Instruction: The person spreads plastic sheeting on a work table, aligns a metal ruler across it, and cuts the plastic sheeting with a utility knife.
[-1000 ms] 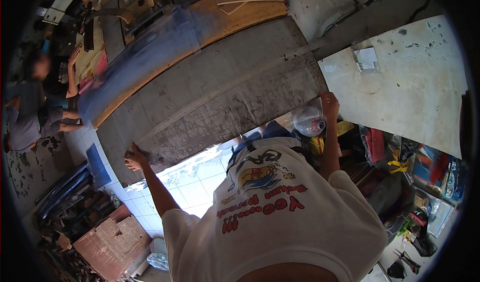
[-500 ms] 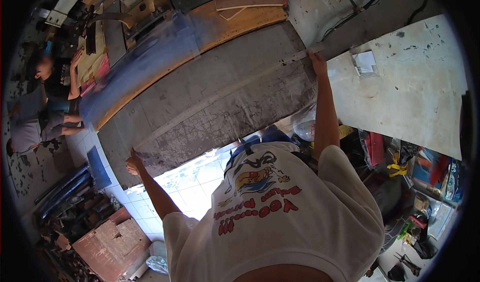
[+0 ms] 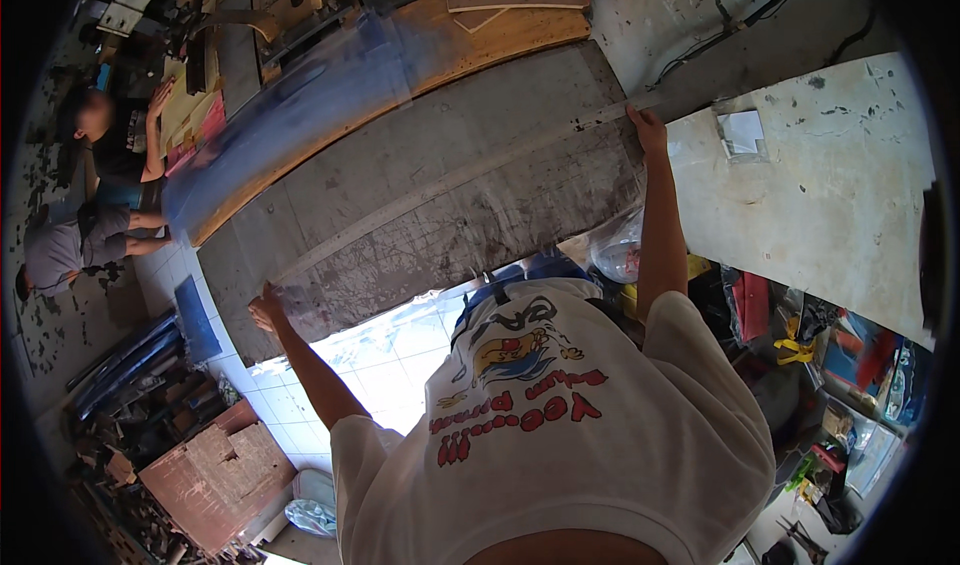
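A long, narrow, pale strip lies stretched lengthwise across a worn grey tabletop. Its left end is pinched in my left hand, close to the table's left end. My right hand is closed at the other end, by the table's far right edge. Small dark marks show on the strip near my right hand. On my side of the strip the surface looks scratched and shiny; whether clear film covers it I cannot tell.
Behind the table runs a wooden bench under clear bluish plastic. A pale board stands right. Tools and bags crowd the lower right. Scrap wood and a reddish board lie lower left. Another person is at far left.
The view has shifted slightly. My left hand has moved a little away from me along the table's left end; both hands stay at the strip's ends.
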Demonstrator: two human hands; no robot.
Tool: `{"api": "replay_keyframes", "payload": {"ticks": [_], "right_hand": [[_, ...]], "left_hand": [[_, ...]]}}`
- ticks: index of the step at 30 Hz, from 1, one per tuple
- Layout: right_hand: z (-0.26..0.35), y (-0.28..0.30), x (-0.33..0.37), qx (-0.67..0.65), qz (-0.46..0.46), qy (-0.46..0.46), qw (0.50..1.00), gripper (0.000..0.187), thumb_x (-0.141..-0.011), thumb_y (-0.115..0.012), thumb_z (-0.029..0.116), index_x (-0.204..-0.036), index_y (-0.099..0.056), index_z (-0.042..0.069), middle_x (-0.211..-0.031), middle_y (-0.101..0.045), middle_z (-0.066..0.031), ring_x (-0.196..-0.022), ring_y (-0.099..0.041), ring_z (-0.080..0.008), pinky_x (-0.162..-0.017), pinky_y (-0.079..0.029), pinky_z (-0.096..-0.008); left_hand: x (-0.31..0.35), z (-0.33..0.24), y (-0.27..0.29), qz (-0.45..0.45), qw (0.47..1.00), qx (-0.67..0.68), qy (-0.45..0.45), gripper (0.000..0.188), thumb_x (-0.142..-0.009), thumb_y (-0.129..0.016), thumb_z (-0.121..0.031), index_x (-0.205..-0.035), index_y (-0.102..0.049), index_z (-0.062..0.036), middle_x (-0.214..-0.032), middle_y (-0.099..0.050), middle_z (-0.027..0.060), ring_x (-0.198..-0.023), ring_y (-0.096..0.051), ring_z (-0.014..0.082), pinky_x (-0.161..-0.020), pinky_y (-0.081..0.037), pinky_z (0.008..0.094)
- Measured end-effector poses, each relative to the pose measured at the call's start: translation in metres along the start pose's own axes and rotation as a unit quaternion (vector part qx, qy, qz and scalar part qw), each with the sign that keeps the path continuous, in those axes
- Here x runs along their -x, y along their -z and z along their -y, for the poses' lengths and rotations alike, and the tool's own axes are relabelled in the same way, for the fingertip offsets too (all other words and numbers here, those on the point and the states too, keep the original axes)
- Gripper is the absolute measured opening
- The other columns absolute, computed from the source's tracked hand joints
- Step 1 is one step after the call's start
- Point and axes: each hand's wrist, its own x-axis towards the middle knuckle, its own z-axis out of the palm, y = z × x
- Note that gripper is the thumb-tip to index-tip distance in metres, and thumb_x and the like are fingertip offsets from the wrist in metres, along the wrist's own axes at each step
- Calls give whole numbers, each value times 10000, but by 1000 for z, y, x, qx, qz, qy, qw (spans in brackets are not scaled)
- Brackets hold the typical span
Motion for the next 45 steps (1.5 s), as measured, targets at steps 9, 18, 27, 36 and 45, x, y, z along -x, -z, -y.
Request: {"api": "replay_keyframes", "payload": {"ticks": [9, 18, 27, 36, 45], "right_hand": [[-18, 12, -9, 22, -18, 6, 1000, 546, -738, -722, 494, -1004, -664, 21, -968, -644, -58, -911, -558, -154, -822, -418, -297], [-52, 8, -41, 67, -21, 42, 997, 632, -741, -709, 515, -1092, -637, -7, -1073, -647, -131, -1005, -584, -229, -893, -422, -345], [-64, 17, -51, 46, -3, 13, 999, 632, -759, -688, 530, -1107, -637, 5, -1103, -631, -126, -1054, -557, -224, -912, -412, -344], [-36, 0, -21, 72, 14, 24, 997, 565, -799, -670, 453, -1141, -614, 6, -1108, -627, -114, -1032, -553, -204, -906, -406, -337], [-27, 9, -15, -5, -10, -9, 1000, 513, -743, -735, 467, -965, -658, 11, -940, -653, -72, -890, -570, -168, -810, -423, -323]], "left_hand": [[-6, -19, 9, 109, 992, 9, 65, 811, -708, -656, -616, -1141, -564, 64, -972, -654, 229, -923, -635, 364, -784, -505, 456], [-1, -15, -1, 88, 995, 31, -25, 706, -699, -668, -589, -1049, -638, 24, -942, -664, 216, -916, -637, 377, -804, -502, 439], [21, -1, 13, 7, 980, 199, -20, 424, -759, -647, -455, -880, -712, -54, -879, -680, 180, -864, -648, 353, -766, -505, 419], [11, 22, -11, -157, 974, 59, -149, 323, -878, -571, -310, -874, -634, 7, -1142, -588, 180, -1067, -524, 362, -875, -424, 476], [27, -4, -13, -139, 969, 171, -111, 287, -895, -541, -232, -894, -617, 44, -1271, -521, 216, -1176, -483, 370, -957, -414, 445]]}}
